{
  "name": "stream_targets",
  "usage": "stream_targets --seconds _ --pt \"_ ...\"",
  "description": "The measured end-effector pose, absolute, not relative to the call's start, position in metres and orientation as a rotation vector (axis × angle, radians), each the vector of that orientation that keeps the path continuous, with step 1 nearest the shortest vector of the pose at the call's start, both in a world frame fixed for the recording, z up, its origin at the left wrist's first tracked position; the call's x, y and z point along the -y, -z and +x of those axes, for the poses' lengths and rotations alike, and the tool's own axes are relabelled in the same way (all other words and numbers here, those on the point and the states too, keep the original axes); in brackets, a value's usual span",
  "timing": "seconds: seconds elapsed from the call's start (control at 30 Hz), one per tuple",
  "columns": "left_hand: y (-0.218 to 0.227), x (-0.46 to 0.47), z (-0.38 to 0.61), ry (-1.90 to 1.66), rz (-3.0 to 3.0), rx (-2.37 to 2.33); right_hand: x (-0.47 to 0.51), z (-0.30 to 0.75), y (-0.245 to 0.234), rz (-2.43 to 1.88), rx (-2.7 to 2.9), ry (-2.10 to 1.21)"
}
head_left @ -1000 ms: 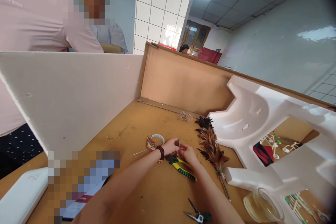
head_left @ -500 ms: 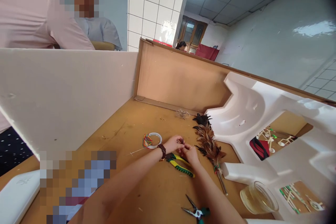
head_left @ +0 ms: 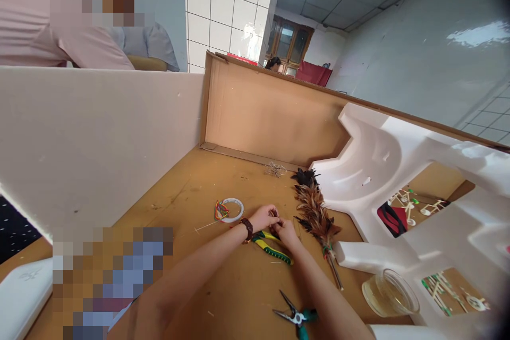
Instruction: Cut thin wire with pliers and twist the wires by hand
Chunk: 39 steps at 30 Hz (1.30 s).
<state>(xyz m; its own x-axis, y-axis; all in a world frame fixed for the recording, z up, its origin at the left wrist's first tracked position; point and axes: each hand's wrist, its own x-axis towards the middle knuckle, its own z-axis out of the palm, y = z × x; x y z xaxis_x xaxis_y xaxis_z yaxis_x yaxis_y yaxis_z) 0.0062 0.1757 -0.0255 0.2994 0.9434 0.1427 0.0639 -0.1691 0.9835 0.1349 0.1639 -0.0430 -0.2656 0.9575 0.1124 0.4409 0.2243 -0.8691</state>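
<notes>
Head view: the left hand (head_left: 263,218), with a dark band (head_left: 247,229) at its wrist, and the right hand (head_left: 286,234) met above the desk (head_left: 187,186). Their fingertips were pressed together, pinching something too small to make out, and neither hand was spread. The yellow pliers (head_left: 272,247) lay just below the hands, and the feather bunch (head_left: 314,212), bound to a thin stick (head_left: 333,271), lay just to their right. A tape roll (head_left: 231,210) with coloured strands (head_left: 222,211) beside it lay just left of them, so all of these seemed placed within easy reach. A thin skewer (head_left: 207,226) ran out from near the tape, and a wire tangle (head_left: 274,170) lay farther up the desk. Teal pliers (head_left: 297,316) lay near the right forearm, and a glass bowl (head_left: 390,292) stood farther right. Foam packing (head_left: 378,180) crowded the right side, and a cardboard panel (head_left: 271,106) closed off the far edge. A foam board (head_left: 87,143) stood along the left side, screening a co-worker (head_left: 27,16) in pink. A pixelated patch hid part of the desk at lower left, beside a white case (head_left: 22,297).
</notes>
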Motion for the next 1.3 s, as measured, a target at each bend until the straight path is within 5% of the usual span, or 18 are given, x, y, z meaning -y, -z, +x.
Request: stream_targets --seconds 0.53,1.3 --pt "-0.001 -0.157 0.007 -1.239 1.707 -0.997 -0.163 0.142 0.021 -1.264 1.963 -0.587" --pt "-0.003 -0.151 0.005 -1.078 1.488 -0.936 -0.146 0.14 0.007 -1.267 2.101 -0.724"
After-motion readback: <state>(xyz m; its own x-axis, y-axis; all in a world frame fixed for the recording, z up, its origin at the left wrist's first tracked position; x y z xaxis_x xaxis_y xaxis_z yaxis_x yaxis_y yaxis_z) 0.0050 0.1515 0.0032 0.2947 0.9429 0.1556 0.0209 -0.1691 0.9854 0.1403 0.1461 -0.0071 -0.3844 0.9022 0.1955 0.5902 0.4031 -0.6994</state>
